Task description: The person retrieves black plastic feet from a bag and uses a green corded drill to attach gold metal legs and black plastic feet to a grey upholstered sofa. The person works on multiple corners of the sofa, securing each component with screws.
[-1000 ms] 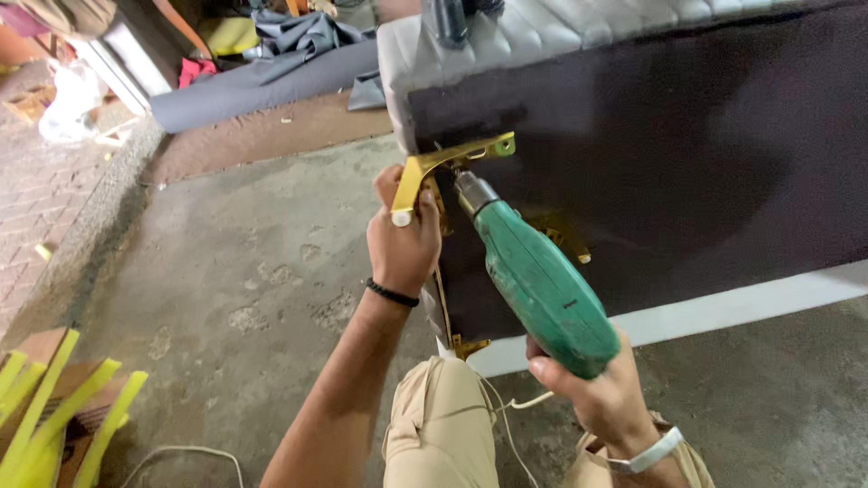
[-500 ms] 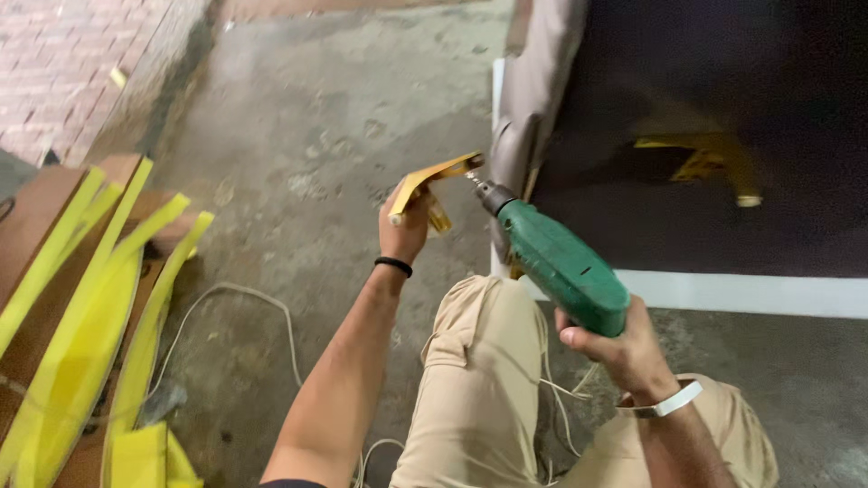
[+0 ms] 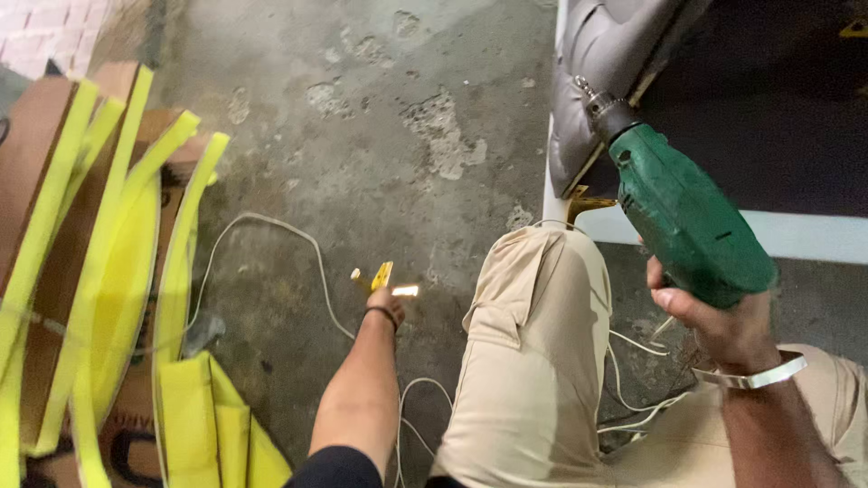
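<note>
Right hand (image 3: 723,321) grips green plastic power drill (image 3: 683,217) raised, bit clear of grey upholstery (image 3: 601,54). Left hand (image 3: 387,303) reaches low to floor, fingers closed on yellow metal bracket (image 3: 380,276).

A single head-worn camera looks steeply down from above the person's own lap, close enough that the bent knees fill the lower middle of the frame. The right hand (image 3: 723,321), gripping the green drill (image 3: 687,217), sits near the lens at the right; the left hand (image 3: 387,303), stretched down toward the concrete floor (image 3: 362,136), lies farther off, left of that grip. There is no second view to overlap.
</note>
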